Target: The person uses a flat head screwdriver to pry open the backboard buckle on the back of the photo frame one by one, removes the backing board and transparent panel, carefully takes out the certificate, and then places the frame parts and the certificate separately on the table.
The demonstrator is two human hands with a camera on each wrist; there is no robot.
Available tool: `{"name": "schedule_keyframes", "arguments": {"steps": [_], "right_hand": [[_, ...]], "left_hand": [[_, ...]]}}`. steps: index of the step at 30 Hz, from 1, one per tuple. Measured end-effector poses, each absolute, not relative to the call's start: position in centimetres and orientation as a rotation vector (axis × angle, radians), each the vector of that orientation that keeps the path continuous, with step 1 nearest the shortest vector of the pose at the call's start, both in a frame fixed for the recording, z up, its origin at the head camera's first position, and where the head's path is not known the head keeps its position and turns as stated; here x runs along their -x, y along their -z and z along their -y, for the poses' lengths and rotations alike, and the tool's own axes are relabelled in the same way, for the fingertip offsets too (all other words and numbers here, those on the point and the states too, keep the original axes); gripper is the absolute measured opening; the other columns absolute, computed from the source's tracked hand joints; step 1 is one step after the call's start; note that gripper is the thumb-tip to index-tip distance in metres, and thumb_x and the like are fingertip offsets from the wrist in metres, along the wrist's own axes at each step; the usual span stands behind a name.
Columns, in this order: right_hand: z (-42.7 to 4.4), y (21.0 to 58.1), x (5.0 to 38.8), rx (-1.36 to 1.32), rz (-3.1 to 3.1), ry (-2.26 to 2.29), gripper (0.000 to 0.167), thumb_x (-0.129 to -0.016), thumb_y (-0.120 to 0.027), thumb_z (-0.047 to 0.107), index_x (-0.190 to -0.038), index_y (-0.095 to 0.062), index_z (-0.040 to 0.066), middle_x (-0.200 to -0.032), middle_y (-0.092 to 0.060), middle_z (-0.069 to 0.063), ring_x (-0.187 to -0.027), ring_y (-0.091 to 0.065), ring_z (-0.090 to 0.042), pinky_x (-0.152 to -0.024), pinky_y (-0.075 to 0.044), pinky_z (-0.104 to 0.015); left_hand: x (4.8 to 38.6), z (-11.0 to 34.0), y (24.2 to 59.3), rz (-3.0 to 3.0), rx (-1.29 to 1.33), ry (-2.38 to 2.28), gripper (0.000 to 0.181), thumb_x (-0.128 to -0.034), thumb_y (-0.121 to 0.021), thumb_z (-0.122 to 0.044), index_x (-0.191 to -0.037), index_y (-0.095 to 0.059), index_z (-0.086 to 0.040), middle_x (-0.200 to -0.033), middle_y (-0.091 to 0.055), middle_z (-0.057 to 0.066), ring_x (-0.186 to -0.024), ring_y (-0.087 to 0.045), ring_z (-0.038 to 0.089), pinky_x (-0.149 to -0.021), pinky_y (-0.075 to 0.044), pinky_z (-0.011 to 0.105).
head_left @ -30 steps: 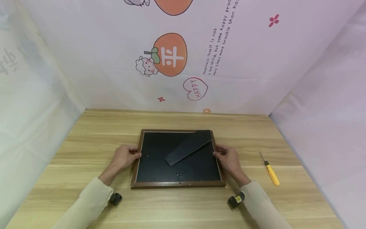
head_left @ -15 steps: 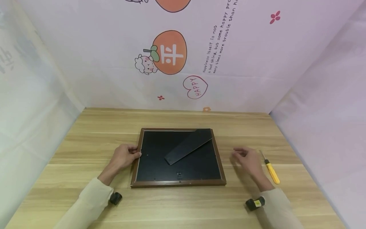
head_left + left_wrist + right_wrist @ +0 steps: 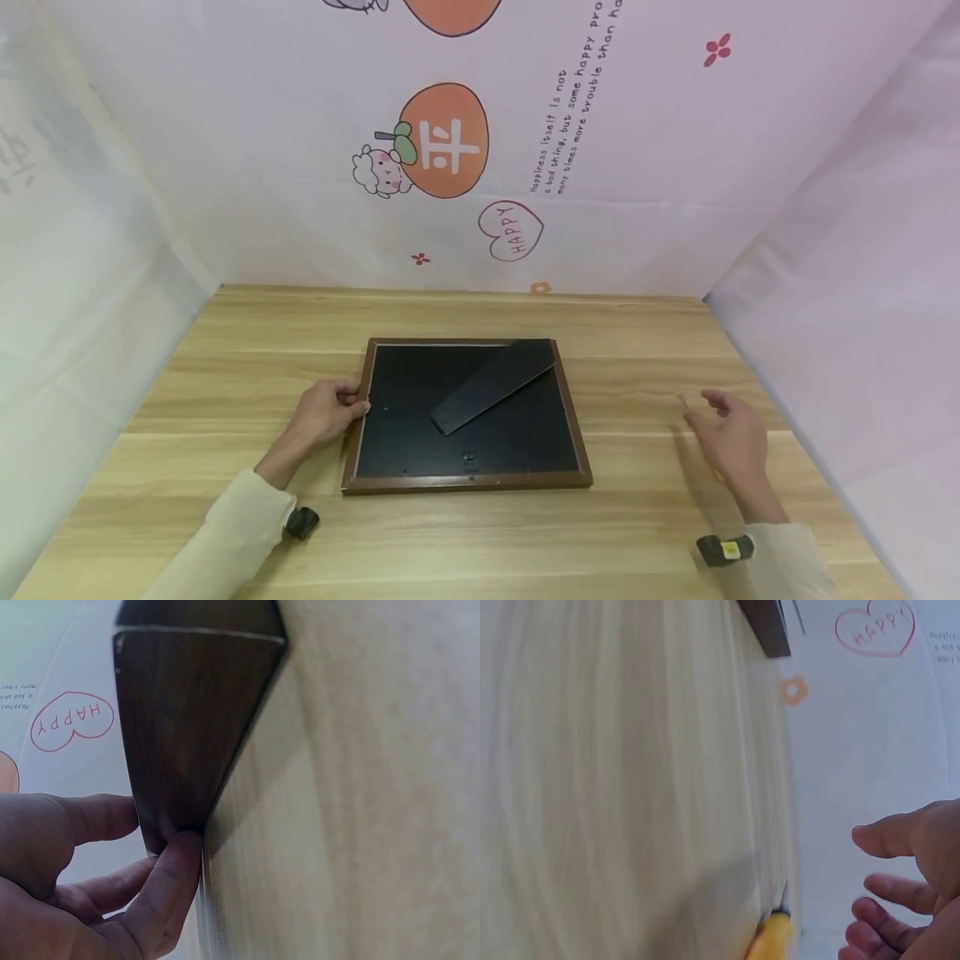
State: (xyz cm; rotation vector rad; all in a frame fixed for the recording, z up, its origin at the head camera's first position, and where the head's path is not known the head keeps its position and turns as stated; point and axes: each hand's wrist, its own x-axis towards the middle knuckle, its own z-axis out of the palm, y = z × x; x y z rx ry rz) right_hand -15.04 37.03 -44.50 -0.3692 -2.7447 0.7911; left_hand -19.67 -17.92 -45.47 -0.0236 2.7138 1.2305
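Note:
A brown picture frame lies face down on the table, its black backing board upward. The black easel leg lies slantwise across that board. My left hand pinches the frame's left side, thumb on the upper edge and fingers against the outer side, as the left wrist view shows. Off to the right, my right hand hovers over a screwdriver with loosely bent fingers and nothing in them. The yellow screwdriver handle shows below that hand in the right wrist view; in the head view the hand hides most of it.
The wood-grain table ends at a white printed backdrop behind. White sheets hang on the left and right sides. Each wrist carries a small black camera.
My right hand has let go of the frame's right side and moved right until it is over the screwdriver. My left hand stays on the frame, which has not moved.

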Motion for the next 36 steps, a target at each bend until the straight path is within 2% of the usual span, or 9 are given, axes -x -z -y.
{"name": "schedule_keyframes", "arguments": {"steps": [8, 15, 19, 24, 30, 36], "right_hand": [[-39.4, 45.3, 14.1, 0.417, 2.85, -0.608, 0.06, -0.089, -0.069, 0.024, -0.128, -0.047, -0.017, -0.124, -0.05, -0.043, -0.11, -0.049, -0.057, -0.087, -0.044, -0.064], [-40.4, 45.9, 13.4, 0.464, 3.022, -0.684, 0.07, -0.094, -0.063, 0.035, -0.133, -0.039, -0.018, -0.125, -0.049, -0.043, -0.107, -0.052, -0.057, -0.085, -0.047, -0.059], [-40.4, 46.3, 13.1, 0.454, 3.047, -0.698, 0.062, -0.095, -0.061, 0.034, -0.128, -0.045, -0.016, -0.119, -0.055, -0.039, -0.099, -0.058, -0.051, -0.076, -0.051, -0.051], [-40.1, 46.3, 13.1, 0.461, 3.042, -0.669, 0.049, -0.094, -0.062, 0.031, -0.118, -0.057, -0.012, -0.109, -0.064, -0.034, -0.088, -0.063, -0.042, -0.064, -0.048, -0.038], [-38.9, 45.7, 13.0, 0.347, 2.925, -0.65, 0.037, -0.094, -0.066, 0.026, -0.111, -0.064, -0.007, -0.1, -0.069, -0.028, -0.084, -0.065, -0.038, -0.063, -0.046, -0.037], [-35.3, 43.4, 14.1, 0.077, 2.783, -0.64, 0.029, -0.092, -0.07, 0.021, -0.106, -0.067, -0.004, -0.091, -0.071, -0.023, -0.079, -0.067, -0.036, -0.061, -0.049, -0.035]], "left_hand": [[19.8, 17.9, 45.5, -2.703, 0.027, -1.235, 0.037, -0.0921, -0.066, -0.012, -0.123, -0.061, 0.008, -0.111, -0.069, 0.021, -0.107, -0.065, 0.034, -0.086, -0.055, 0.041], [19.9, 17.9, 45.3, -2.711, 0.022, -1.236, 0.038, -0.0917, -0.066, -0.012, -0.123, -0.061, 0.008, -0.111, -0.069, 0.021, -0.108, -0.065, 0.034, -0.087, -0.055, 0.041], [19.8, 17.9, 45.2, -2.706, 0.021, -1.234, 0.039, -0.0916, -0.067, -0.013, -0.123, -0.06, 0.008, -0.111, -0.068, 0.021, -0.107, -0.064, 0.034, -0.087, -0.055, 0.041], [19.7, 17.9, 45.1, -2.686, 0.043, -1.239, 0.039, -0.0924, -0.066, -0.013, -0.125, -0.059, 0.008, -0.114, -0.067, 0.022, -0.109, -0.064, 0.035, -0.087, -0.055, 0.04], [19.8, 18.0, 45.3, -2.684, 0.036, -1.252, 0.039, -0.0922, -0.066, -0.013, -0.124, -0.06, 0.008, -0.113, -0.068, 0.021, -0.108, -0.065, 0.034, -0.086, -0.055, 0.039], [19.9, 18.0, 45.6, -2.674, 0.042, -1.275, 0.038, -0.0921, -0.066, -0.013, -0.123, -0.059, 0.007, -0.113, -0.068, 0.022, -0.108, -0.065, 0.034, -0.088, -0.055, 0.041]]}}
